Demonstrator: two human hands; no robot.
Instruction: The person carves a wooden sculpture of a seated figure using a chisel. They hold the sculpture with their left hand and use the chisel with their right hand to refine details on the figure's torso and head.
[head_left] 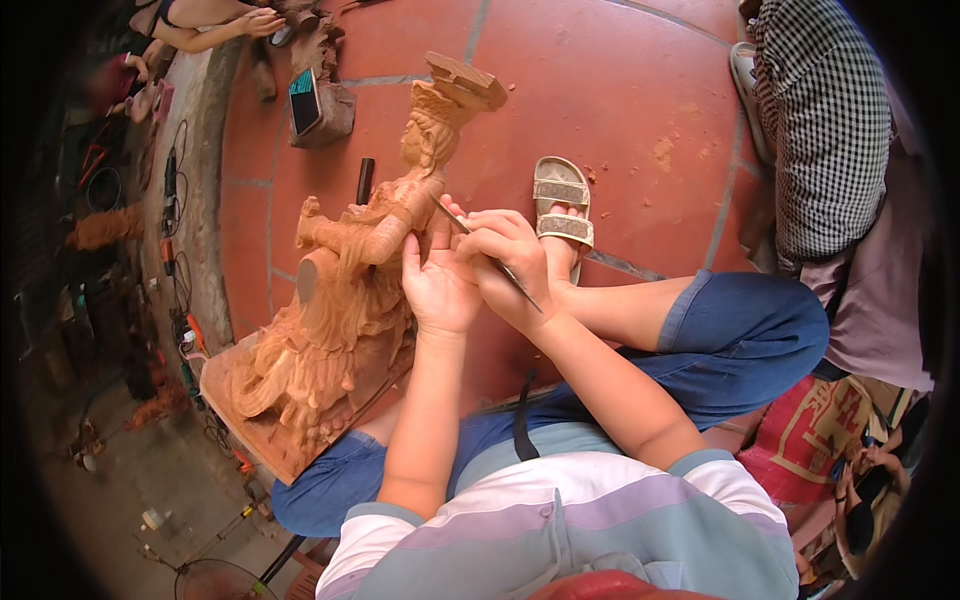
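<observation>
A carved wooden statue (345, 285) of a draped figure leans across my lap and left side, its head toward the far side and its broad base (285, 440) near my left knee. My right hand (508, 262) is closed around a thin metal carving chisel (521, 288), whose tip points at the figure's upper arm. Palm up beside it, my left hand (443, 290) has its thumb stretched out against the carved arm. The left fingertips lie partly behind the right hand and the tool. Whether the chisel tip touches the wood I cannot tell.
A phone (305, 102) rests on a wooden block (335, 118) beyond the statue, near a dark cylinder (366, 180). Corded tools (168, 255) line the ledge at left. Another person's hands (262, 22) show far left; someone in checked cloth (825, 130) sits right, near a red sack (800, 435).
</observation>
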